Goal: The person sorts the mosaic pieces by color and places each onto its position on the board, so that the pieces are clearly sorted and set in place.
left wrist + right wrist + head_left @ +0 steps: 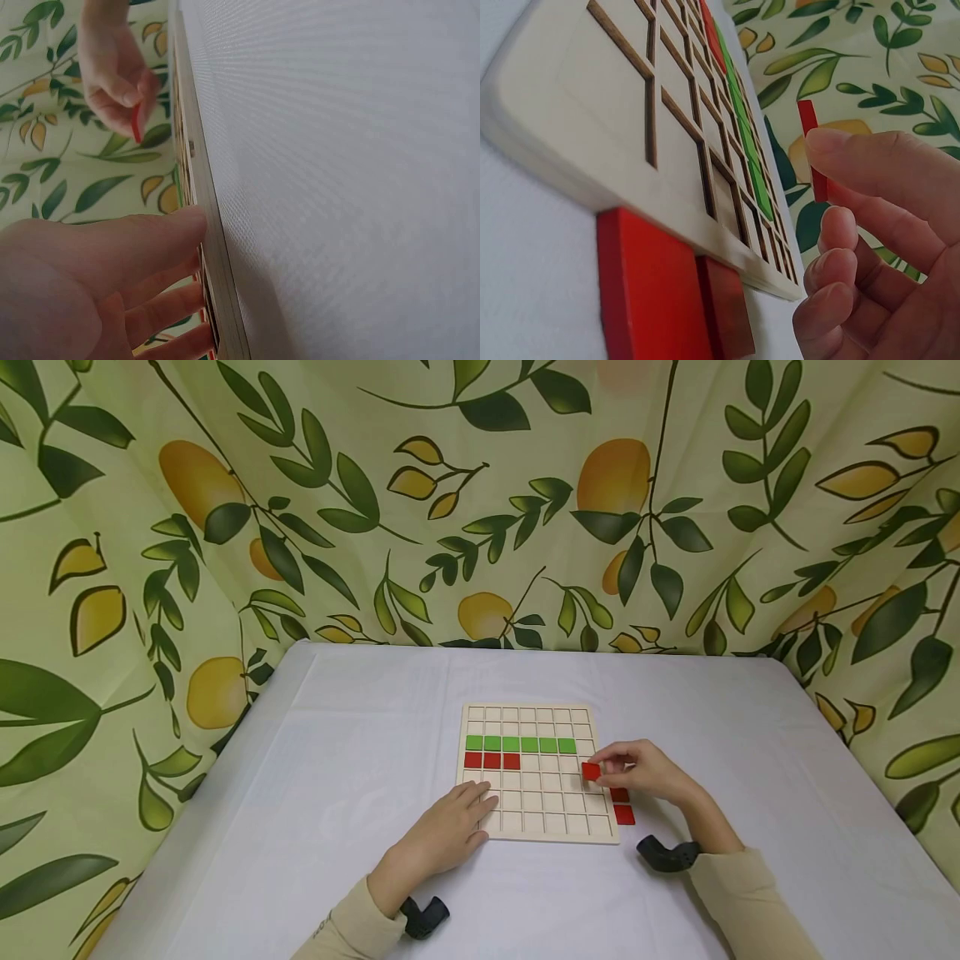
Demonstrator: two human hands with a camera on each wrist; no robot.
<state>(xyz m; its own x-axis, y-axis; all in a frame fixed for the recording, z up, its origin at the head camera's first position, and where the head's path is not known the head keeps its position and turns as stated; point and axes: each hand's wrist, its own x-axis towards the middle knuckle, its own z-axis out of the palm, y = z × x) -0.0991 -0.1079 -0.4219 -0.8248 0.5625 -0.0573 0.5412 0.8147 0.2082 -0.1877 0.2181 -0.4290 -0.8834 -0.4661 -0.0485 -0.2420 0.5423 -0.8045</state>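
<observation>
A pale wooden grid board [532, 833] lies on the table. My left hand [442, 831] rests over its near left edge with fairly straight fingers; in the left wrist view the thumb [172, 225] touches the board's side. Above the board's right columns, my right hand [645, 770] pinches a red square tile [591, 772] between thumb and fingers. The right wrist view shows this tile [807, 120] edge-on, raised off the grid. One row holds several green tiles [529, 745], and the row just nearer has three red tiles [492, 761] at its left end.
Two loose red tiles [625, 815] lie against the board's right side, partly under my right hand in the head view. Black devices [425, 918] are worn at both wrists. A leaf-and-fruit patterned curtain [480, 527] stands behind and beside the white-covered table [360, 727].
</observation>
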